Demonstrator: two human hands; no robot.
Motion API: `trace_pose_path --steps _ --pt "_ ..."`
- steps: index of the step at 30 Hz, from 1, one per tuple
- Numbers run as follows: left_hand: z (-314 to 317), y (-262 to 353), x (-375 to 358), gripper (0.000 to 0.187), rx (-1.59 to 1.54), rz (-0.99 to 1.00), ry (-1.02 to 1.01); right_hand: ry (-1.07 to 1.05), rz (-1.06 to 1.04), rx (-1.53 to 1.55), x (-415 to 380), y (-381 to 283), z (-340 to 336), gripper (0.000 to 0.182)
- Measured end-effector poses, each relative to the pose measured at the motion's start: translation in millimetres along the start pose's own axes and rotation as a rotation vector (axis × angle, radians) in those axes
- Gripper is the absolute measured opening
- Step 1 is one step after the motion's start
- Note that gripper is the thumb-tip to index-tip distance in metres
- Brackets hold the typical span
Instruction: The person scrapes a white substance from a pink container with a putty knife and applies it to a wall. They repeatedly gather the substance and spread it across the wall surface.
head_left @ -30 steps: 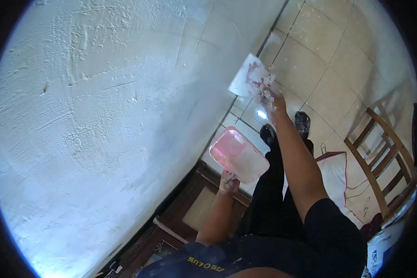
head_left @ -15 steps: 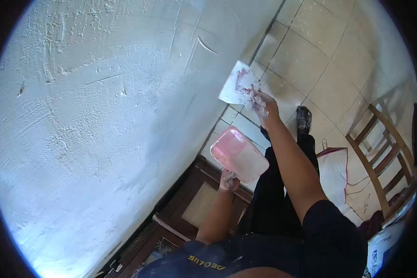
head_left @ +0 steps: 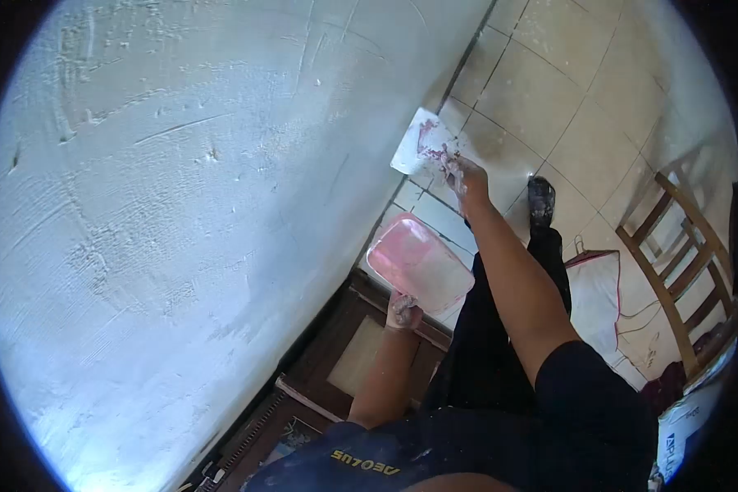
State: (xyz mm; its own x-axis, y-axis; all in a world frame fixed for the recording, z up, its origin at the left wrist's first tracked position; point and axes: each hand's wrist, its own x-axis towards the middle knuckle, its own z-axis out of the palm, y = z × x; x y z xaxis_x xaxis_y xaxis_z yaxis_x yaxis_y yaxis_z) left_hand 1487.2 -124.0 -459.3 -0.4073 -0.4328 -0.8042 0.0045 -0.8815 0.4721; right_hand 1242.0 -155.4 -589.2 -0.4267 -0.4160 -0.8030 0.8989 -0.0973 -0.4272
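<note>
My left hand (head_left: pixel 404 312), smeared with plaster, is closed on the near edge of a pink plastic tub (head_left: pixel 422 262) with whitish paste in its bottom. Farther out, my right hand (head_left: pixel 469 182) grips a broad, flat putty scraper (head_left: pixel 422 143) by its near end. Pinkish-white paste streaks the scraper and coats my fingers. The scraper's far edge overlaps the foot of the wall in this view. To the left rises the plastered wall (head_left: pixel 180 205), with ridges, scratches and rough patches on its surface.
A dark wooden cabinet (head_left: pixel 320 369) stands against the wall by my left arm. On the tiled floor (head_left: pixel 582 123), a wooden chair (head_left: pixel 672 271) is at the right, near a white sack (head_left: pixel 596 295). My shoe (head_left: pixel 541 201) shows beyond my right forearm.
The view has shifted slightly, so the wall marks sit farther left. Both hands keep their hold, with the tub a little higher in view.
</note>
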Motion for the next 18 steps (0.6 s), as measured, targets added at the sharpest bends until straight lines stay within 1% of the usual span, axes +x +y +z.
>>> trace_pose_path --steps 2,3,5,6,7,8,9,11,12,14,15,16,18 --pt "10.8 4.8 0.0 0.091 -0.004 -0.011 -0.022 -0.127 0.088 0.171 -17.8 -17.4 6.7 0.037" --pt "14.3 6.3 1.2 0.091 -0.005 -0.016 -0.043 -0.207 0.035 0.269 -30.0 -34.1 30.4 0.038" --pt "0.4 -3.3 7.0 0.092 -0.001 -0.027 -0.043 -0.358 -0.069 0.445 -50.5 -67.2 72.6 0.033" --pt "-7.0 -6.7 8.0 0.092 0.005 -0.031 -0.047 -0.352 -0.066 0.448 -60.5 -86.9 90.0 0.033" --pt "-9.7 -7.5 8.5 0.092 0.006 -0.035 -0.047 -0.389 -0.120 0.375 -67.8 -107.9 105.9 0.033" --pt "-4.5 -11.8 7.0 0.093 0.014 -0.035 -0.056 -0.431 -0.174 0.308 -69.9 -124.8 107.1 0.032" --pt "-5.1 -11.7 7.1 0.093 0.013 -0.036 -0.066 -0.432 -0.174 0.308 -57.2 -121.4 105.0 0.032" --pt "-13.4 -15.2 8.5 0.092 -0.018 -0.039 -0.041 -0.343 -0.167 0.285 -15.2 -101.3 88.0 0.033" --pt "-15.4 -16.8 8.8 0.092 -0.050 -0.048 -0.015 -0.261 -0.138 0.296 2.0 -85.6 68.3 0.032" --pt "-4.4 -10.0 8.2 0.091 -0.021 -0.032 -0.044 -0.100 -0.062 0.351 30.1 -44.0 14.8 0.032" --pt "-0.1 -4.8 8.7 0.090 0.016 -0.020 -0.067 -0.018 -0.013 0.404 34.1 -29.3 -3.4 0.033" --pt "1.0 -2.1 9.7 0.090 0.018 -0.024 -0.074 -0.014 -0.020 0.406 24.0 -30.9 -5.7 0.033" --pt "4.6 -0.4 9.4 0.089 0.033 -0.011 -0.100 -0.030 0.140 0.473 -4.5 -34.8 -13.7 0.030"
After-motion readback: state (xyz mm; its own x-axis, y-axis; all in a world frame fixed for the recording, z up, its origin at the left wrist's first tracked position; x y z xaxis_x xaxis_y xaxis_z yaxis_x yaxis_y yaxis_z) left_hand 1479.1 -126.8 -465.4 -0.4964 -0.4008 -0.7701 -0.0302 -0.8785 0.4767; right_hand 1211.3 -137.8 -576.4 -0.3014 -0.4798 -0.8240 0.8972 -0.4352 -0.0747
